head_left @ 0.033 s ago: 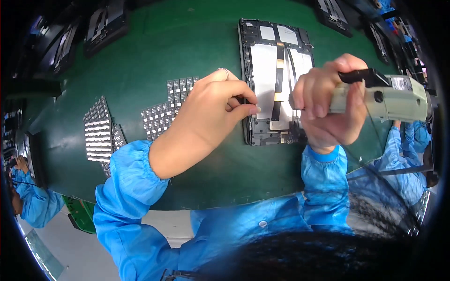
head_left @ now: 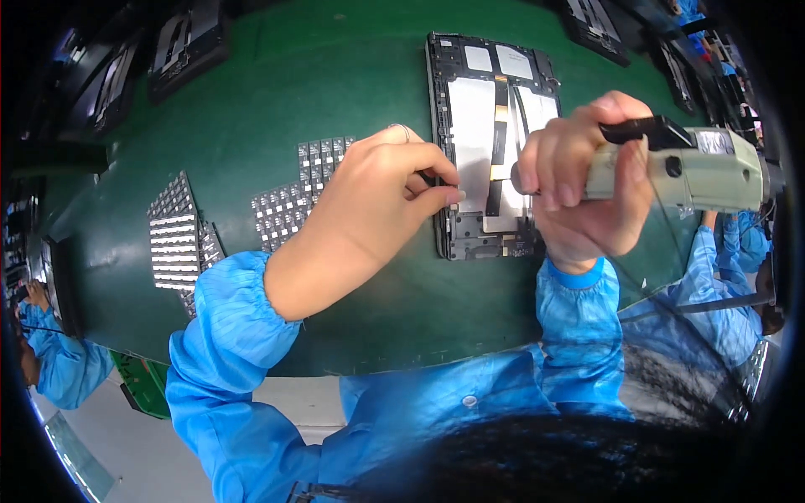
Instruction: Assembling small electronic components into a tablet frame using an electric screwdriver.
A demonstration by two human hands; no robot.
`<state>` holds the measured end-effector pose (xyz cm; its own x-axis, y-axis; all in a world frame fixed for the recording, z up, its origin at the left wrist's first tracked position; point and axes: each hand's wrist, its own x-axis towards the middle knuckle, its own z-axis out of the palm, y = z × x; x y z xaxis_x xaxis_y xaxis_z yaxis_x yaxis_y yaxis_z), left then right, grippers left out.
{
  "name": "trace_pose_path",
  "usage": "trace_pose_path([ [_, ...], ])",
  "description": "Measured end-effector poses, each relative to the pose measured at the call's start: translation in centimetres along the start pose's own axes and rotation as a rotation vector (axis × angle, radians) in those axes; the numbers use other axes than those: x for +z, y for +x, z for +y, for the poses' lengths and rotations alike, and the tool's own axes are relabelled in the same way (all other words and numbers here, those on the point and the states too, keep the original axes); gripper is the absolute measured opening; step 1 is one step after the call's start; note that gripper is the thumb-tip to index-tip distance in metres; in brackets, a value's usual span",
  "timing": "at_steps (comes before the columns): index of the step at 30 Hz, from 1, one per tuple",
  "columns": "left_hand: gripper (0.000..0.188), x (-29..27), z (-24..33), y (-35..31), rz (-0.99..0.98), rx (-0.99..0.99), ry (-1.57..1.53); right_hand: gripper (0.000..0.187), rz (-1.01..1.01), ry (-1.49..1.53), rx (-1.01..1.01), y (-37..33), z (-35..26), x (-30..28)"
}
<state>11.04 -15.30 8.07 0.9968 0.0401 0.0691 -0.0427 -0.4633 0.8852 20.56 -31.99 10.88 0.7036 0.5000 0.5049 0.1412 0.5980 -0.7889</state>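
An opened tablet (head_left: 474,159) lies on the green table, its white battery cells and dark flat cables showing inside a black frame. At its left edge, the thumb and forefinger of my left hand (head_left: 369,197) are pinched together. What they hold, if anything, is too small to make out. My right hand (head_left: 587,180) is wrapped round a pale green electric screwdriver (head_left: 713,176) with a black lever, held sideways above the tablet's right side. The hand covers part of the tablet's lower right, and the screwdriver's tip cannot be clearly seen.
Left of my left arm lie sheets of small dark parts (head_left: 285,214) and another stack with white strips (head_left: 176,251). More opened tablets (head_left: 189,46) rest along the far edge. Co-workers in blue sleeves (head_left: 63,360) sit at both sides. A green crate (head_left: 142,381) stands below the table's edge.
My right hand and the screwdriver have shifted slightly left and up over the tablet. My left hand has hardly moved.
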Motion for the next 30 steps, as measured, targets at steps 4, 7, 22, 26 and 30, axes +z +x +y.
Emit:
trace_pose_path([
  [4, 0.017, 0.0, -0.5, 0.1, -0.035, -0.010, -0.146, 0.038, -0.061, -0.036, 0.014, 0.2, 1.0, 0.9],
  [7, 0.024, 0.0, -0.9, -0.1, -0.024, -0.136, -0.258, 0.037, -0.049, -0.033, 0.031, -0.2, 1.6, 1.8],
  [22, 0.030, 0.0, -1.3, 0.0, -0.150, -0.370, -0.443, 0.031, -0.024, -0.036, 0.212, -0.5, 2.3, 2.0],
  [26, 0.030, 0.0, -1.4, 0.2, -0.158, -0.383, -0.447, 0.031, -0.019, -0.002, 0.240, -0.3, 2.4, 1.7],
  [30, 0.029, 0.2, -1.0, 0.5, -0.166, -0.370, -0.435, 0.031, -0.024, -0.010, 0.227, -0.3, 2.0, 1.5],
])
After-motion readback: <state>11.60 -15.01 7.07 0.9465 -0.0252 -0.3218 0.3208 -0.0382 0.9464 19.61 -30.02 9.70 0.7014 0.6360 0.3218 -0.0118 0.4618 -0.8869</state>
